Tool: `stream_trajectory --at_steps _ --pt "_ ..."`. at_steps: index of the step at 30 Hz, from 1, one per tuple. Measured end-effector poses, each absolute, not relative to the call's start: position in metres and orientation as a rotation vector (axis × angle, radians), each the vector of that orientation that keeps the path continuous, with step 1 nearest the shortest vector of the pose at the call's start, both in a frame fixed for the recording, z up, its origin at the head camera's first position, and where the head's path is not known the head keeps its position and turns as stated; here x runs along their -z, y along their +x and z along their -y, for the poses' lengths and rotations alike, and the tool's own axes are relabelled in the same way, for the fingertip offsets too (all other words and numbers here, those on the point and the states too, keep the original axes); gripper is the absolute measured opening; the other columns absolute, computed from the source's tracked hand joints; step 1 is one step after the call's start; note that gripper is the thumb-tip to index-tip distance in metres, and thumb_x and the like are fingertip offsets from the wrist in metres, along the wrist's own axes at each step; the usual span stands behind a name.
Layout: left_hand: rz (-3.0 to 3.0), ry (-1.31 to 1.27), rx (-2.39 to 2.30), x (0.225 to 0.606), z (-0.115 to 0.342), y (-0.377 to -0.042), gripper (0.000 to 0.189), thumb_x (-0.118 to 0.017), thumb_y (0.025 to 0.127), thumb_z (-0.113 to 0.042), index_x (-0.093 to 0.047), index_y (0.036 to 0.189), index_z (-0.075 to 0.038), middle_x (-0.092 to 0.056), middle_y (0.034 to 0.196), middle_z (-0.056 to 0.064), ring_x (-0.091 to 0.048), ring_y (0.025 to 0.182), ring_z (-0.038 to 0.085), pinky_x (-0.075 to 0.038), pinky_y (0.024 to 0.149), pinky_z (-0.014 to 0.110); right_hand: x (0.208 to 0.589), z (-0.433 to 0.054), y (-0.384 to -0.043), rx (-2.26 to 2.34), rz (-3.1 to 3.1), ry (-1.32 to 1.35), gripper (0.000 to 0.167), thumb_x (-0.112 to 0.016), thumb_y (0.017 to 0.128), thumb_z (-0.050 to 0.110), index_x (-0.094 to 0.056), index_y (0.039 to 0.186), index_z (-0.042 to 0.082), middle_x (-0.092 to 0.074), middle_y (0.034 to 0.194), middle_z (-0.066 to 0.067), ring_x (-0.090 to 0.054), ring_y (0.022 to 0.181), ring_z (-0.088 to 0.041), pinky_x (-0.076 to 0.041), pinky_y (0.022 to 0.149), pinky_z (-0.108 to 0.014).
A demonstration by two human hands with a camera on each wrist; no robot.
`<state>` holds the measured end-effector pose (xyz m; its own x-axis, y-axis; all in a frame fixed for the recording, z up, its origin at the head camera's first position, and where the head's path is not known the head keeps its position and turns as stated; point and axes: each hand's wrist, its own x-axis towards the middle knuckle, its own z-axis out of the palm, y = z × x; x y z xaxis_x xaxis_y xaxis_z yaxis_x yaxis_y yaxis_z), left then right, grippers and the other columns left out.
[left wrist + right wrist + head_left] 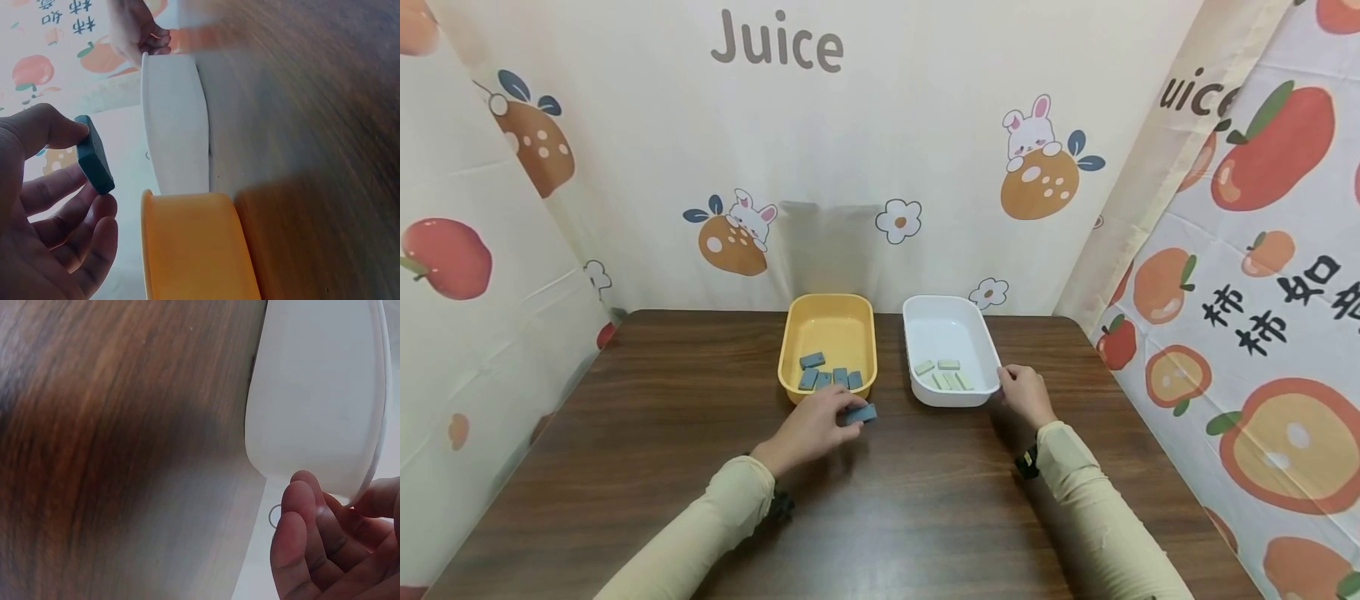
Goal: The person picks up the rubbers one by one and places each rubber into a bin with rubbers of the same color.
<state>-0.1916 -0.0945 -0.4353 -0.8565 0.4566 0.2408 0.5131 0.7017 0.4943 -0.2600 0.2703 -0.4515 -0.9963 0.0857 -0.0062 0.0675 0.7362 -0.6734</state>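
Observation:
My left hand (815,423) pinches a small blue-grey rectangular block (861,413) between thumb and fingers, just in front of the yellow tray's near edge. Seen from the left wrist, the block (94,155) is dark teal and tilted, clear of both trays. Several similar blue-grey blocks (812,360) lie inside the yellow tray (829,304). To its right is a white tray (946,307) holding several pale green blocks (949,365). At that tray's right side, my right hand (1027,395) grips the rim, the thumb on one side and curled fingers against the other in the right wrist view.
Both trays stand near the back of a dark wooden table (917,492), with a gap between them. Printed cloth (880,125) hangs behind the table and along both sides.

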Motion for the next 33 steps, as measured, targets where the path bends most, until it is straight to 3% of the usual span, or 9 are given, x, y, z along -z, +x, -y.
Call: stream_trajectory --at_steps 11,18,33 --pt "2.758 -0.746 0.922 0.433 0.100 -0.196 0.025 -0.073 0.082 -0.020 -0.073 0.106 -0.013 -0.062 0.090 -0.006 -0.054 0.082 0.009 -0.048 0.074 0.027 0.452 -0.270 -0.260 -1.116 2.906 -0.130 0.039 -0.041 0.103 0.023 -0.066 0.113 -0.006 -0.066 0.074 -0.013 -0.058 0.058 -0.015 -0.046 0.057 -0.028" --pt "2.746 -0.703 0.927 0.430 0.104 -0.198 0.027 -0.073 0.082 -0.019 -0.073 0.107 -0.011 -0.066 0.096 -0.001 -0.057 0.087 0.014 -0.050 0.080 0.033 0.451 -0.269 -0.261 -1.101 2.916 -0.124 0.040 -0.041 0.103 0.023 -0.065 0.115 -0.006 -0.068 0.076 -0.015 -0.058 0.058 -0.015 -0.046 0.058 -0.028" --pt "2.740 -0.671 0.909 0.426 0.112 -0.212 0.029 -0.073 0.082 -0.020 -0.072 0.109 -0.008 -0.067 0.096 0.003 -0.060 0.086 0.016 -0.052 0.078 0.034 0.450 -0.269 -0.260 -1.103 2.912 -0.128 0.039 -0.041 0.103 0.021 -0.064 0.116 -0.007 -0.068 0.076 -0.015 -0.059 0.059 -0.015 -0.047 0.058 -0.028"
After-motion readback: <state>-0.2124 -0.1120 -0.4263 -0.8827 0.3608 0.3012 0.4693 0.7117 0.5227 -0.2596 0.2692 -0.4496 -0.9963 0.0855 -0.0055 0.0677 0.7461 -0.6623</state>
